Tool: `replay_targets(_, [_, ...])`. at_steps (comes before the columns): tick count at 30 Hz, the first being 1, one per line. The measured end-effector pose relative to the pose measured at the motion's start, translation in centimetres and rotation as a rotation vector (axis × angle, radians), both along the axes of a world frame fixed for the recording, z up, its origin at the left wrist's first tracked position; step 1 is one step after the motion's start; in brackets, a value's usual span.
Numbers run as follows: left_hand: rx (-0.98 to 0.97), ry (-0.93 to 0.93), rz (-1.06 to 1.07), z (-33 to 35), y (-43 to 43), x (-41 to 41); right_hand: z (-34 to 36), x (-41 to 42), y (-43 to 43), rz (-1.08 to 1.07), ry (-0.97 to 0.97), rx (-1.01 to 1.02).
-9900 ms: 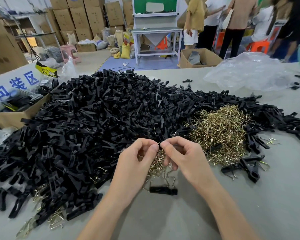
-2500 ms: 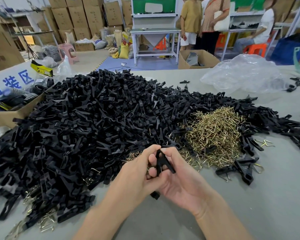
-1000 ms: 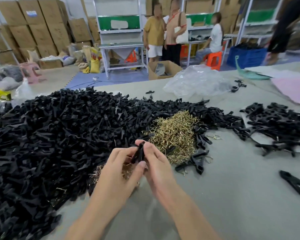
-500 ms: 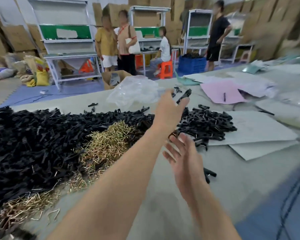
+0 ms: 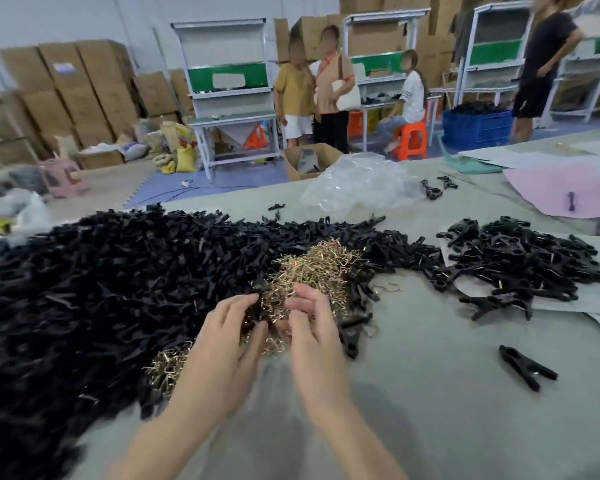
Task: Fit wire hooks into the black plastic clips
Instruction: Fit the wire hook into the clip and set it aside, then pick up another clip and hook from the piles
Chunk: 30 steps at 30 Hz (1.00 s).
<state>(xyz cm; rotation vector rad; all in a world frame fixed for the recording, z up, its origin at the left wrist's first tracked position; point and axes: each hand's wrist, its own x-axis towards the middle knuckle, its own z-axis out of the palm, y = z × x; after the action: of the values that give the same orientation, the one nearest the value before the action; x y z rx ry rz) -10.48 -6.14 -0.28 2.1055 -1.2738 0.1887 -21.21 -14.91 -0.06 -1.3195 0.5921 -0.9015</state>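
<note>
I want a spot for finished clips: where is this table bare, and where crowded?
Bare table lies between the right hand and the lone clip, and along the near edge. Crowded: the big clip heap at left, the wire hooks in the middle, the clip pile on white sheets at right.

L arm (image 5: 174, 420): bare, rises from bottom edge, angled fwd and a bit right.
L hand (image 5: 227, 344): back up, fingers stretched fwd, tips bent down; thumb out twd the other hand.
R arm (image 5: 347, 431): bare, from bottom edge, leaning in leftward.
R hand (image 5: 314, 336): back up, fingers bent at knuckles, curling twd L.
Spacing: hands side by side, near, narrow gap btwn.
Grip: too blurred to tell, either hand.
</note>
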Motion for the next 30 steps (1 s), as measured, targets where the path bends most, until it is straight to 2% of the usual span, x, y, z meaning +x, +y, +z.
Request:
replay_targets(2, [0.054,-0.085,0.124,-1.3,4.9,1.3,-0.6,2.2,2.7,0.069,0.076,-0.167])
replay_targets(5, [0.136,-0.109,0.224,-2.9,9.4,2.9,-1.4,4.9,5.5,0.123,0.221,-0.460])
replay_targets(8, [0.164,-0.080,0.263,-4.1,10.8,4.4,-2.7,7.1,6.5,0.112,0.428,-0.743])
replay_targets(11, [0.190,-0.082,0.316,-4.3,9.8,6.0,-3.4,8.5,6.3,0.113,0.610,-0.907])
replay_targets(15, [0.130,-0.144,0.414,-4.0,7.2,7.9,-3.6,10.0,5.1,0.080,0.692,-0.974])
replay_targets(19, [0.170,-0.201,0.419,-3.6,5.6,9.2,-3.7,11.3,4.0,0.047,0.702,-0.949])
replay_targets(27, [0.158,-0.280,0.310,-3.3,5.3,9.3,-4.4,11.9,3.4,0.066,0.588,-0.837])
replay_targets(30, [0.129,-0.211,0.338,-3.4,5.2,8.7,-4.4,11.9,3.4,0.077,0.547,-0.840])
